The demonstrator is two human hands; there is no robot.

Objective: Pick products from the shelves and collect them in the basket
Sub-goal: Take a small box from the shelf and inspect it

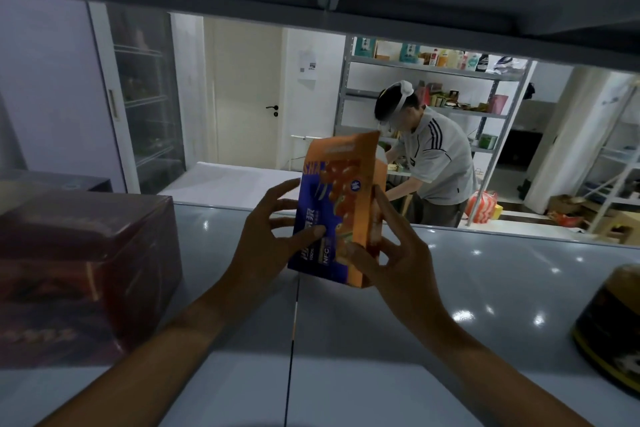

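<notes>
Both hands [273, 236] clasp the tilted carton [337, 208].

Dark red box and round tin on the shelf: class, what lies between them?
In the head view, the orange and blue carton lies between the dark red box and the round tin, gripped by both hands, left and right.

A carton [341, 208] is held upright over the middle of a shelf [450, 274], the left hand [266, 236] on its left side and the right hand [391, 253] on its right. A wrapped box [83, 263] sits at the shelf's left edge, a round tin [613, 322] at its right edge. Behind the shelf's far edge, a person [429, 159] stands before another rack [433, 80].
</notes>
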